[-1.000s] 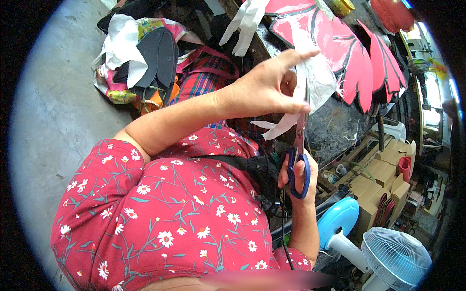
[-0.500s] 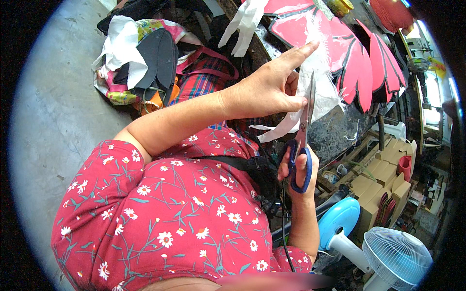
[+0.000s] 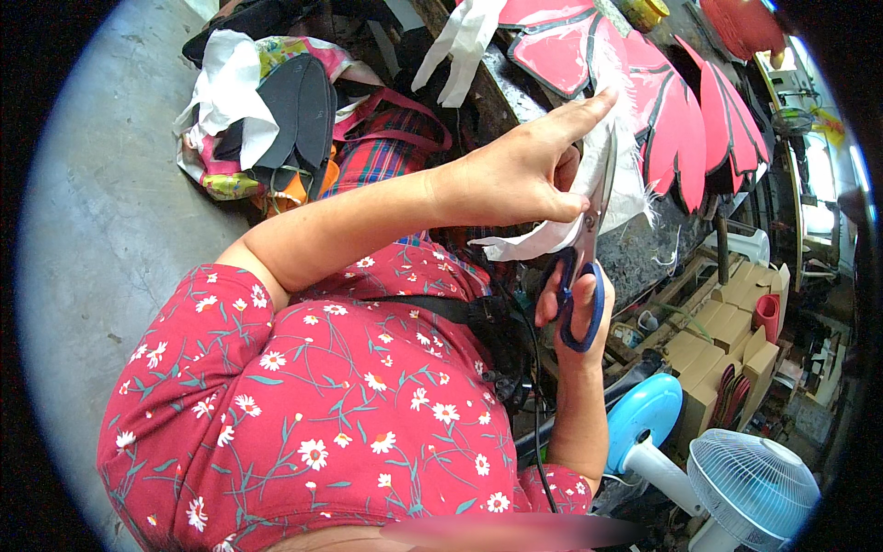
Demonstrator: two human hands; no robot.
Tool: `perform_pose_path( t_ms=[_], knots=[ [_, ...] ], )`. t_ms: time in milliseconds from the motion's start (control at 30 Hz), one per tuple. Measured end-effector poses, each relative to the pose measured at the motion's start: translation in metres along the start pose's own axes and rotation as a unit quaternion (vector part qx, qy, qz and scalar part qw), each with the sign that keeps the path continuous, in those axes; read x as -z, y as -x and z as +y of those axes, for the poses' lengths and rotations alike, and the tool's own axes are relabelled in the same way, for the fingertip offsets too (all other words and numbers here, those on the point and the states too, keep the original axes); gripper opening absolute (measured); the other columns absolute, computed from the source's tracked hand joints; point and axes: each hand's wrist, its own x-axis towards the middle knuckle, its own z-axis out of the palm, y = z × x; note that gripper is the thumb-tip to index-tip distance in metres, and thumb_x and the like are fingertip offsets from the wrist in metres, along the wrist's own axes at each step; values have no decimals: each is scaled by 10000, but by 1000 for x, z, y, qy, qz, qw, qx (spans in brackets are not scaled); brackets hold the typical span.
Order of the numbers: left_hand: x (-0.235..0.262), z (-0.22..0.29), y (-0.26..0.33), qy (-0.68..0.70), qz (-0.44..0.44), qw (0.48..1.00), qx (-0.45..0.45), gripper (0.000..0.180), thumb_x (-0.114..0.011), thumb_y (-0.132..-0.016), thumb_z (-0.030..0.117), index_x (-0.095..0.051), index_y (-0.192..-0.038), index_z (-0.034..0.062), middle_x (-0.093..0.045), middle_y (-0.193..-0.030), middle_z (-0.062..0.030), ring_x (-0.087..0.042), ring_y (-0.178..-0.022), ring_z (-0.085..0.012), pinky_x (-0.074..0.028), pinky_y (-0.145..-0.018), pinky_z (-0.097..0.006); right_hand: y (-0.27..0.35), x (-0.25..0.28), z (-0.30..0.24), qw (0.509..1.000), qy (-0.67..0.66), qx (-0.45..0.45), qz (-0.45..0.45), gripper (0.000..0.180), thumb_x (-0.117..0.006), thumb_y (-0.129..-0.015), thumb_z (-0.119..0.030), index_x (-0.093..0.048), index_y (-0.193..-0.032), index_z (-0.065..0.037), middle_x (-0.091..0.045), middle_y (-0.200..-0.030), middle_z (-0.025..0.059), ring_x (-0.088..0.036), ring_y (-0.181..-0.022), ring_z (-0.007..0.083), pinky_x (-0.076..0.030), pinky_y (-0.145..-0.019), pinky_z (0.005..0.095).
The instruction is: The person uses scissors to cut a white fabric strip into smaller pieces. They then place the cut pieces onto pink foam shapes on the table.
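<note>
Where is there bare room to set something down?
The widest bare patch is grey floor, left of the colourful bag. Some dark tabletop, with loose threads, shows below the pink pieces, beside the white cloth. It is crowded where the left hand holds the cloth and the right hand the scissors.

The left hand (image 3: pixel 524 170) hides part of the white cloth (image 3: pixel 630 202), and its curled fingers mostly fold out of sight, so their grip cannot be told. The right hand (image 3: pixel 589 304) covers some of the scissors (image 3: pixel 590 223) at the handles. The top edge crops the white strips (image 3: pixel 464 46); the lower edge crops the white fan's stand (image 3: pixel 712 537) (a pink smear (image 3: pixel 506 532) there is too blurred to name).
</note>
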Motion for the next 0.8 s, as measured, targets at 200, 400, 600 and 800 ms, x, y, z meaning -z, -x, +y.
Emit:
perform_pose_path(
  t_ms=[200, 400, 600, 800],
  knots=[
    [-6, -1, -10, -6, -18, 1000, -22, 997, -659, -812, -60, -62, -1597, 83, -465, -759, 16, -454, -662, -57, -419, -586, -230, -16, 6, -4, 999, 1, 40, 18, 662, -625, -875, -648, -532, -964, 1, -526, -608, 39, -537, -504, 131, -441, -480, 253],
    [-5, 6, -17, -29, -13, 999, -9, 951, -669, -765, -14, -134, -1551, -39, -518, -996, -138, -532, -690, -126, -482, -618, -269, -17, 8, -9, 998, 26, 47, 29, 558, -635, -918, -559, -538, -957, -10, -517, -622, 27, -519, -487, 106, -426, -440, 240],
    [-7, -2, -22, -65, -15, 998, -21, 956, -668, -794, -5, -127, -1580, 28, -479, -755, -13, -476, -662, -73, -435, -586, -243, -28, 11, -8, 995, 64, 56, 57, 690, -541, -901, -688, -543, -938, 1, -519, -580, 49, -510, -456, 149, -416, -424, 279],
    [-20, -16, -120, -205, 26, 966, -158, 943, -746, -681, 194, -300, -1452, -116, -495, -1222, -267, -504, -1149, -321, -396, -998, -324, -93, 40, -50, 969, 108, 200, 99, 510, -579, -966, -531, -574, -900, -25, -562, -625, 48, -525, -487, 147, -393, -458, 285]
  ],
)
